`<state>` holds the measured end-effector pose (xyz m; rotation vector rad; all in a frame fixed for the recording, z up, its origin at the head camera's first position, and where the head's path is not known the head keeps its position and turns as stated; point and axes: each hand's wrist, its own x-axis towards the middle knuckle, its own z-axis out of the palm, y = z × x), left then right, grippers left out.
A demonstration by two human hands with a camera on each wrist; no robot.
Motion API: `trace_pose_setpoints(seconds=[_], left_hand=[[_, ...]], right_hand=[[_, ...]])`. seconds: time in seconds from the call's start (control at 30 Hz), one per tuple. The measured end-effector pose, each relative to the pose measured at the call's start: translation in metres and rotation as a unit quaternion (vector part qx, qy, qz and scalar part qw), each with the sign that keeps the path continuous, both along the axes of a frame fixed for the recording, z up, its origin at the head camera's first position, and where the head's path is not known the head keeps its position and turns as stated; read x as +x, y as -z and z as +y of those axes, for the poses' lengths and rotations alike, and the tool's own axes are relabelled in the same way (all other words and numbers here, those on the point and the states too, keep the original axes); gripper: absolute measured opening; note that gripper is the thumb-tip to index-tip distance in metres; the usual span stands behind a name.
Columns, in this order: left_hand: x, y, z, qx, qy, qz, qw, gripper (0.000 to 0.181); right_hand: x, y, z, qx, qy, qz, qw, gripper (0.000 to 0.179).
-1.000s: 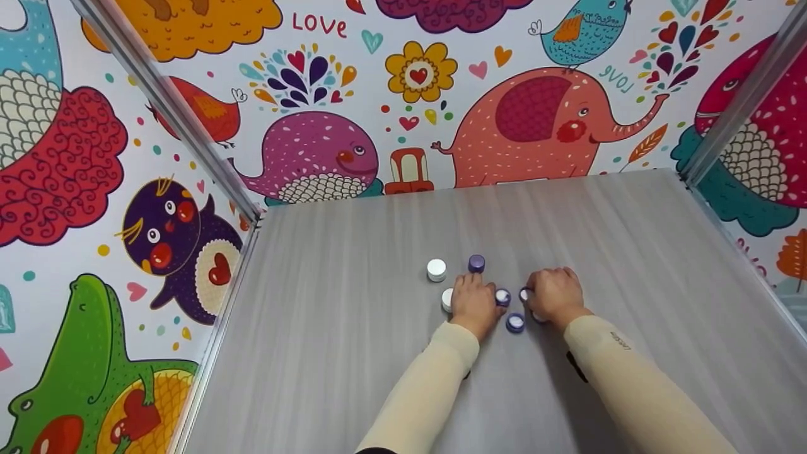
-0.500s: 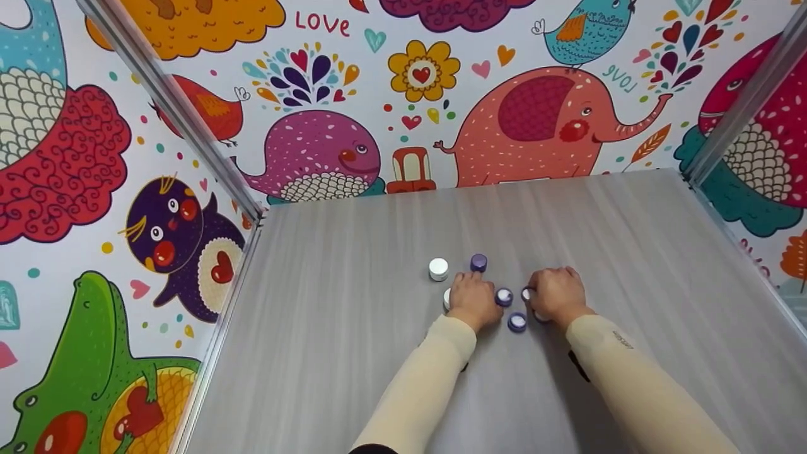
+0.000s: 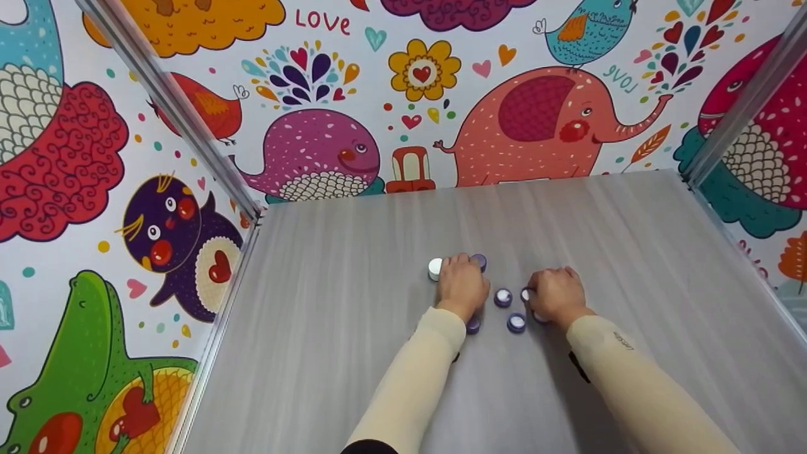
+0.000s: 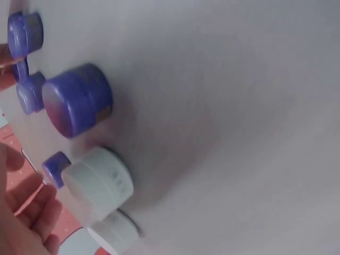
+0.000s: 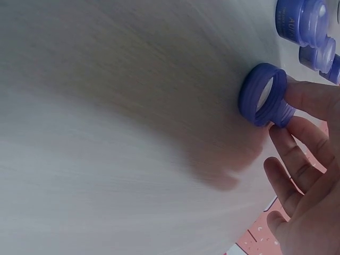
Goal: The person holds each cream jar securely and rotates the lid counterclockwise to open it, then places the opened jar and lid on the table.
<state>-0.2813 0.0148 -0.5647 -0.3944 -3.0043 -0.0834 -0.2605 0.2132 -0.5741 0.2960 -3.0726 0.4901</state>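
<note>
My left hand (image 3: 463, 287) is over the jars left of the middle, hiding one white jar in the head view. In the left wrist view, its loosely bent fingers (image 4: 40, 212) hold nothing and lie beside that white jar (image 4: 101, 180). A second white jar (image 3: 435, 269) and a closed purple jar (image 3: 479, 261) stand just beyond the hand. Another purple jar (image 3: 473, 325) is by its wrist. My right hand (image 3: 556, 295) pinches a small purple lid (image 5: 286, 114) between thumb and index finger. A purple ring-shaped lid (image 5: 260, 95) with a white inside lies against it.
Two open purple jars with white contents, an upper jar (image 3: 503, 297) and a lower jar (image 3: 516, 323), stand between the hands. The grey wood-grain table (image 3: 328, 353) meets printed walls (image 3: 416, 126) at the back and sides.
My left hand has moved left and slightly away from the open purple jars, uncovering a purple jar by its wrist and covering the nearer white jar. The right hand stays in place.
</note>
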Motion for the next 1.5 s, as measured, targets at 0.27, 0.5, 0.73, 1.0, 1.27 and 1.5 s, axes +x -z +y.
trace_pose_setpoints(seconds=[0.27,0.5,0.73,1.0,1.27,1.5], left_hand=[[-0.014,0.007,0.001,0.0,-0.016,0.005,0.9999,0.038],[-0.024,0.01,0.008,-0.023,-0.012,-0.014,0.9996,0.05],[-0.031,0.013,0.007,-0.039,-0.012,-0.025,0.9989,0.054],[-0.039,0.016,0.005,-0.037,-0.015,-0.026,0.9989,0.055],[-0.044,0.023,0.003,-0.026,-0.01,-0.01,0.9996,0.05],[-0.044,0.025,0.0,-0.028,-0.016,-0.014,0.9994,0.046]], right_hand=[[0.006,-0.001,0.008,-0.006,-0.003,0.029,0.9995,0.01],[0.007,-0.007,0.013,-0.015,0.0,0.015,0.9998,0.008],[0.006,-0.006,0.01,-0.023,-0.004,0.013,0.9997,0.006],[0.004,-0.005,0.008,-0.023,-0.003,0.009,0.9997,0.004],[0.003,-0.005,0.005,-0.012,-0.004,0.018,0.9998,0.005],[-0.002,0.0,0.002,-0.006,-0.009,0.003,0.9999,0.014]])
